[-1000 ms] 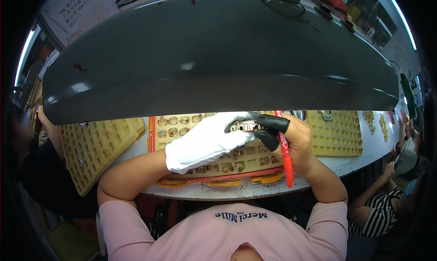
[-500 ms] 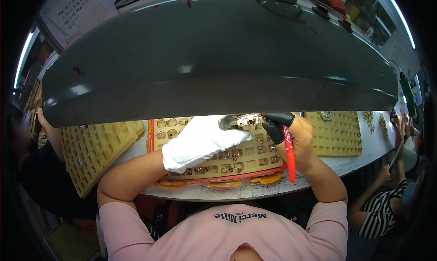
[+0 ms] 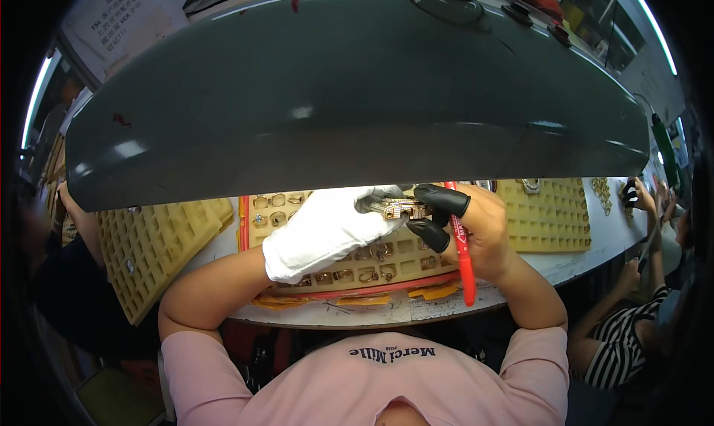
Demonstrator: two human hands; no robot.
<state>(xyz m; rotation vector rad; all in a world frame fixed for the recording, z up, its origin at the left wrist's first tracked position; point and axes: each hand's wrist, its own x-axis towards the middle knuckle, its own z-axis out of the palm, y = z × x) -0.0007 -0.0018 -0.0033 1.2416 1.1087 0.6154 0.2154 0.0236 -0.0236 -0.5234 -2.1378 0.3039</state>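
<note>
My left hand (image 3: 320,233) wears a white glove and pinches a gold-coloured jewelry piece (image 3: 394,210), with pale stones or openwork along its band. Its exact kind is hard to tell. Black finger covers sit on the thumb and a finger of my right hand (image 3: 483,221), at the right end of the piece; whether they press on it is unclear. A red marker pen (image 3: 465,266) is held in that same hand, its lower end pointing toward me. Both hands are above a cream tray with a red rim (image 3: 244,233), where several rings (image 3: 368,274) sit in slots.
A large grey lamp hood (image 3: 357,114) spans the view just beyond my hands and hides what lies behind it. Slotted cream trays (image 3: 160,247) flank the work at left and right (image 3: 550,218). Gold chains (image 3: 601,195) lie farther right. Other people's arms show at both sides.
My right thumb and finger have shifted left and spread apart around the end of the jewelry piece, which has turned slightly. The red marker pen has moved a little left with that hand.
</note>
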